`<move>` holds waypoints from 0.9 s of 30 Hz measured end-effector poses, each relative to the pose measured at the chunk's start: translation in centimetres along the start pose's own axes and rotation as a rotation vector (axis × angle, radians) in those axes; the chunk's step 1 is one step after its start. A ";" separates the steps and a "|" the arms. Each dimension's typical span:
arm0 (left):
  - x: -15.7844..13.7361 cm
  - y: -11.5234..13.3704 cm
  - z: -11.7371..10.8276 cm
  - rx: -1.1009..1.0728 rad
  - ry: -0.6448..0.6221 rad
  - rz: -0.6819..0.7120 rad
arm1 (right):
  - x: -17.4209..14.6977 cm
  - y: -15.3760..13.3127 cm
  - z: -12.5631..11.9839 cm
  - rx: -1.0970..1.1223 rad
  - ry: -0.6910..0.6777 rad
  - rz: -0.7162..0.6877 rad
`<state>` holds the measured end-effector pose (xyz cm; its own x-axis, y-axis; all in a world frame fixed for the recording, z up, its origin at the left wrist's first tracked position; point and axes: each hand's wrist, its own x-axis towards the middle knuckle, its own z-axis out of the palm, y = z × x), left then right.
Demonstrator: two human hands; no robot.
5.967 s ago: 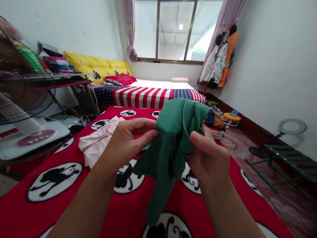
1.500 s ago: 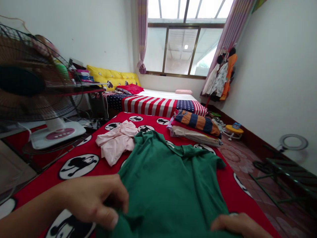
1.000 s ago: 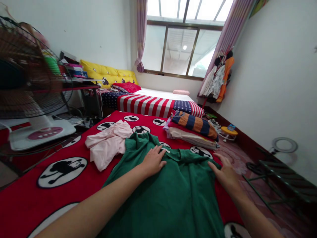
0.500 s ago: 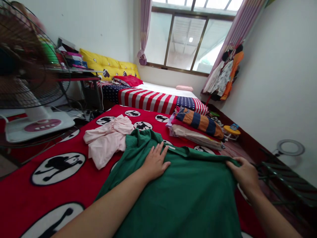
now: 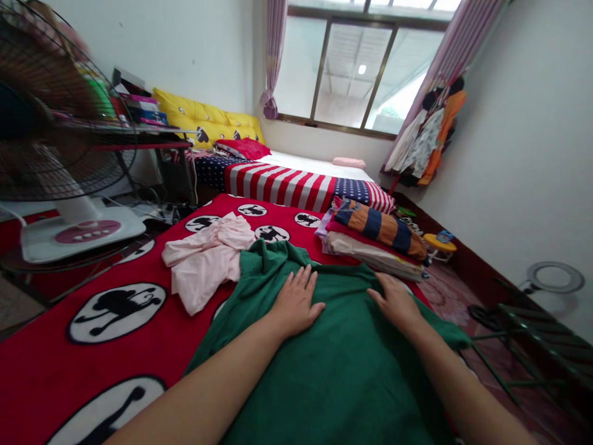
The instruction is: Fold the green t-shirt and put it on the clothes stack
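Observation:
A green shirt (image 5: 343, 371) lies spread out in front of me, with a few folds near its far left corner. My left hand (image 5: 299, 303) rests flat on its upper part, fingers stretched out and thumb apart. To the right, my right hand (image 5: 396, 300) lies on the shirt near its far edge, thumb spread from the fingers. A sleeve-like corner of the green cloth reaches out past my right wrist. Beside the shirt on the left is a crumpled pale pink garment (image 5: 208, 259). Both rest on a red blanket (image 5: 185, 337) with black figures in white ovals.
A stack of folded clothes (image 5: 375, 235) sits beyond my right hand. An electric fan (image 5: 83, 222) stands at the left. Farther back is a bed with a striped cover (image 5: 278, 185). On the right are a green metal rack (image 5: 542, 334) and a yellow stool (image 5: 440, 243).
My right hand has let go of the shirt's right corner and moved left onto its upper part. That corner now lies lower. My left hand stays flat in place.

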<state>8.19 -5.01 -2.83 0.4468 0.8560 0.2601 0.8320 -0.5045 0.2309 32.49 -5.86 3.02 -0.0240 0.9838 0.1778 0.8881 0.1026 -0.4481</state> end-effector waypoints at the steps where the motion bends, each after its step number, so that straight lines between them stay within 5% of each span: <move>1: 0.0 0.0 0.0 -0.002 -0.002 0.001 | 0.7 -0.1 0.4 -0.068 0.109 0.057; 3: 0.0 0.0 0.1 -0.008 -0.003 0.004 | 1.3 -1.0 1.6 -0.112 0.143 0.021; 7: -0.1 0.0 0.0 -0.019 -0.014 0.010 | 0.4 -4.2 5.2 -0.046 -0.098 -0.190; 14: -0.2 -2.6 -3.3 -0.101 -0.126 -0.010 | 0.2 -3.4 8.1 -0.130 -0.055 -0.146; 16: 0.0 -4.2 -5.5 -0.153 -0.057 -0.102 | 0.4 -2.8 8.0 -0.112 -0.049 -0.160; 21: -0.3 -9.1 -10.4 0.021 0.483 -0.399 | 0.2 -2.7 8.0 -0.063 -0.005 -0.184; 23: -1.2 -11.1 -10.7 0.159 0.496 -0.525 | 0.2 -2.7 8.0 -0.058 0.002 -0.186; 27: -2.9 -13.9 -9.0 0.183 0.289 -0.753 | 0.2 -2.7 8.1 -0.049 0.014 -0.186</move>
<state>-7.59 -1.53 1.61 -0.3333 0.8820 0.3333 0.9263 0.2405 0.2900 26.32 -4.73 -2.83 -0.1838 0.9462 0.2664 0.8901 0.2752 -0.3632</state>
